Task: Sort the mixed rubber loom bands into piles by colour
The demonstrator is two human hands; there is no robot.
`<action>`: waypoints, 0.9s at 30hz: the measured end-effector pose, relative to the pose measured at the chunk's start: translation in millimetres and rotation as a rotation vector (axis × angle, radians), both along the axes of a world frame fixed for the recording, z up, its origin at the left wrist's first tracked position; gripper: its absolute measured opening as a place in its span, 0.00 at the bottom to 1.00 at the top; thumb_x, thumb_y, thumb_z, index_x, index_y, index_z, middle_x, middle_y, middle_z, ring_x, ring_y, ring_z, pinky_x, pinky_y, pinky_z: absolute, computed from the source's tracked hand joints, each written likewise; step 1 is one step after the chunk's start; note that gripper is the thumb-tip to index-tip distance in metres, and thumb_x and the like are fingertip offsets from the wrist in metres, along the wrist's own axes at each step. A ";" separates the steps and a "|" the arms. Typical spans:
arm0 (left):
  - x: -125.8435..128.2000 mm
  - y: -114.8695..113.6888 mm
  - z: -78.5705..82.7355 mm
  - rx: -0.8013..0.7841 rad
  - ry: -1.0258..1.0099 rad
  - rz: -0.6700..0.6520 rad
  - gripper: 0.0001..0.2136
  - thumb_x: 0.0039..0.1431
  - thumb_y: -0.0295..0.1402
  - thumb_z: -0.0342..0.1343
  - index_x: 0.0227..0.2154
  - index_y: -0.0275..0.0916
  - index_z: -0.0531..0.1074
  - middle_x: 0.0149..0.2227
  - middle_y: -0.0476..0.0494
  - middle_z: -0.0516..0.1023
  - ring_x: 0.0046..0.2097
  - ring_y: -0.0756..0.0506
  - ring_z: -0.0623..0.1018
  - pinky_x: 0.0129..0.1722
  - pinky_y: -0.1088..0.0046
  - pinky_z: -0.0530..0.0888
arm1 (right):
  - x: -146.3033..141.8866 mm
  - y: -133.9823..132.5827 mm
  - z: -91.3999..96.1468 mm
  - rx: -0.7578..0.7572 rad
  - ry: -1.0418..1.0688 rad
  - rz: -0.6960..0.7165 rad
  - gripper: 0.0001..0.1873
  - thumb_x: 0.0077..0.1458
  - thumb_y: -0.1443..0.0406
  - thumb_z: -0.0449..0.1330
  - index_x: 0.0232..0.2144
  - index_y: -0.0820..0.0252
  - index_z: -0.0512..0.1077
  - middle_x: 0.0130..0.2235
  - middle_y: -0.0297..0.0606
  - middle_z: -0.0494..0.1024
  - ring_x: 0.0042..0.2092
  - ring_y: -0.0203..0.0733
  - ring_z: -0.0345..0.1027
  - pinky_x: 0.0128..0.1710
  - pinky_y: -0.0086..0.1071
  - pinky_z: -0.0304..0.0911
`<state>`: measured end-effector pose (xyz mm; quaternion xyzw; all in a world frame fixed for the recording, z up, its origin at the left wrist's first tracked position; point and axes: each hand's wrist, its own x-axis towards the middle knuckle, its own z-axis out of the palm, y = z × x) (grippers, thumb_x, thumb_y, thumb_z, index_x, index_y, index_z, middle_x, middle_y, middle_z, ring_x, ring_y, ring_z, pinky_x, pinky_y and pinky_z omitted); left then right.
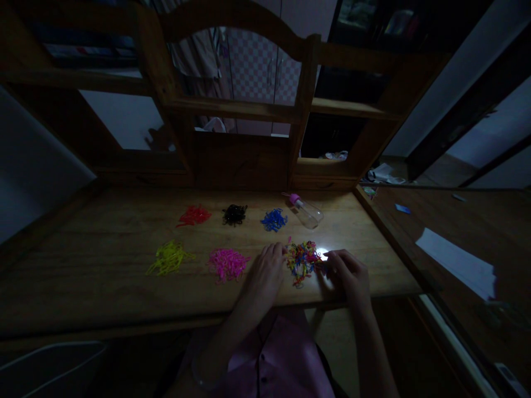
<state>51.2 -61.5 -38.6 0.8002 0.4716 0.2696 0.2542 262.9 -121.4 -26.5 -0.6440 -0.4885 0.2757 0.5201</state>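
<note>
Since the room is dim, only coarse detail reads. Wooden desk fills the view, with a shelf unit standing at its back edge. A white paper sheet lies well apart on the surface to the right. A pink garment shows at the bottom, below the desk edge.

Left hand rests palm down on the desk. Its fingers are loosely spread and the tips touch the left rim of the mixed heap; it looks empty. Right hand is at the heap's right rim, fingers curled in with thumb and forefinger close together. Cannot tell if a piece is pinched between them. The heap is many-coloured small bits, near the front edge, between the two hands, lit by a bright spot.

Single-colour piles:
- Front row, left of the left hand: pink pile, then yellow pile.
- Back row: red pile, black pile, blue pile.
- All are apart from each other.

A clear bottle with a pink cap lies on its side just right of the blue pile.

Handling judgement: the bits look light and tangly. A fingertip pinch on one piece at the heap's rim should work best, with the other hand steadying the heap so neighbours don't drag along. The lit patch is the best place to check colours.
</note>
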 end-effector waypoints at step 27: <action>-5.4 -13.9 -5.0 0.049 0.032 -0.232 0.19 0.58 0.19 0.43 0.51 0.41 0.62 0.53 0.38 0.66 0.57 0.40 0.66 0.56 0.58 0.66 | 0.8 -0.5 1.0 -0.003 -0.037 -0.009 0.12 0.59 0.57 0.58 0.32 0.58 0.76 0.27 0.33 0.71 0.31 0.38 0.66 0.32 0.29 0.59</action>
